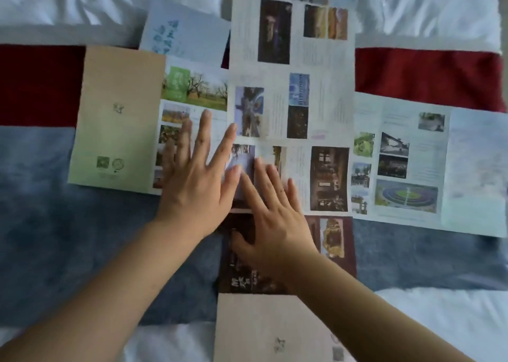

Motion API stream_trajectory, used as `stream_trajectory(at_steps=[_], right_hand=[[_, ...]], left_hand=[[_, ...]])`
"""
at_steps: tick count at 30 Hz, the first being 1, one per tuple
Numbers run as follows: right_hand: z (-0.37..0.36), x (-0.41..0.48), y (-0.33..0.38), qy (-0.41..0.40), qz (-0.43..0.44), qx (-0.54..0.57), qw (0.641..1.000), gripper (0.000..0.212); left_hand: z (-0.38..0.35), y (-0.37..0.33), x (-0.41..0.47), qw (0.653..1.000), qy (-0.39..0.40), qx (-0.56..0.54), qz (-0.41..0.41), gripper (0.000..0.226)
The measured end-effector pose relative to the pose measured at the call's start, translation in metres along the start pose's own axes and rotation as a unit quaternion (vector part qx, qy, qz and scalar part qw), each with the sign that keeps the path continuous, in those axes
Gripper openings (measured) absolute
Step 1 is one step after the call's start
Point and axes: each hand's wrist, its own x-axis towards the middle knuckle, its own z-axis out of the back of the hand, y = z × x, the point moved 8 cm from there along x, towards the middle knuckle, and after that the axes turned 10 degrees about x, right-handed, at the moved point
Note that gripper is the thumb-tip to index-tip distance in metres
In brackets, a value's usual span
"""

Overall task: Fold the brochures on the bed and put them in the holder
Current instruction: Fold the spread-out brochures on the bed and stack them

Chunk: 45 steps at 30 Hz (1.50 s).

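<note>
Brochures lie open all over the bed [41, 224], and they overlap. The left hand [196, 177] is flat with fingers spread, pressing where the green brochure [118, 120] meets the long white brochure [291, 87]. The right hand [277, 224] is flat too, fingers apart, just beside the left and resting on the long white one and the dark brochure [341, 240] under it. Neither hand holds anything. Pulling one sheet could drag the others along, because they lie on top of each other. The soft bed may make a crooked fold. Another brochure [412, 164] crowds the space past the right hand. Bare blanket lies outside the left arm. I cannot see the holder.
</note>
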Motion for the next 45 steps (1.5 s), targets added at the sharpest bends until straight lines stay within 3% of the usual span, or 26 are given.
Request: stream_trajectory(at_steps=[5, 8, 11, 14, 17, 19, 25, 28, 31, 34, 40, 43, 45], right_hand=[[0.011, -0.011, -0.027, 0.120, 0.066, -0.023, 0.990, 0.089], [0.024, -0.007, -0.016, 0.057, 0.076, -0.017, 0.995, 0.075], [0.029, -0.005, -0.011, -0.040, -0.030, 0.035, 0.998, 0.067], [0.022, 0.005, -0.019, -0.084, -0.173, 0.179, 0.965, 0.068], [0.017, 0.027, -0.016, -0.124, -0.246, 0.257, 0.926, 0.069], [0.014, 0.042, -0.010, -0.124, -0.262, 0.255, 0.922, 0.069], [0.025, 0.060, -0.005, -0.128, -0.157, 0.093, 0.975, 0.066], [0.034, 0.062, -0.006, -0.113, -0.064, 0.048, 0.990, 0.059], [0.044, 0.061, -0.016, -0.090, -0.009, 0.056, 0.994, 0.050], [0.048, 0.053, -0.022, -0.083, 0.030, 0.034, 0.995, 0.050], [0.059, 0.045, -0.014, -0.107, 0.112, -0.039, 0.987, 0.033], [0.064, 0.050, -0.006, -0.142, 0.092, -0.039, 0.985, 0.042], [0.061, 0.052, 0.002, -0.162, 0.060, -0.011, 0.985, 0.035]], left_hand=[[-0.002, -0.011, 0.032, 0.998, -0.013, 0.036, -0.046, 0.067], [-0.025, -0.020, 0.034, 0.996, 0.021, 0.065, -0.062, 0.067], [-0.035, -0.019, 0.024, 0.998, 0.019, 0.042, -0.032, 0.063], [-0.039, -0.026, 0.010, 1.000, 0.003, 0.009, -0.008, 0.062], [-0.061, -0.044, -0.008, 0.994, 0.070, 0.059, -0.053, 0.074], [-0.072, -0.054, -0.023, 0.988, 0.106, 0.076, -0.084, 0.076], [-0.068, -0.074, -0.058, 0.989, 0.124, 0.036, -0.077, 0.076], [-0.044, -0.083, -0.064, 0.993, 0.078, -0.068, -0.056, 0.068], [-0.022, -0.073, -0.065, 0.993, 0.018, -0.098, -0.062, 0.052], [-0.009, -0.028, -0.055, 0.996, -0.026, -0.086, -0.014, 0.053], [-0.025, 0.069, -0.023, 0.994, -0.010, 0.037, 0.099, 0.067], [-0.037, 0.079, -0.026, 0.991, -0.003, 0.055, 0.120, 0.073], [-0.043, 0.074, -0.033, 0.990, -0.004, 0.053, 0.131, 0.076]])
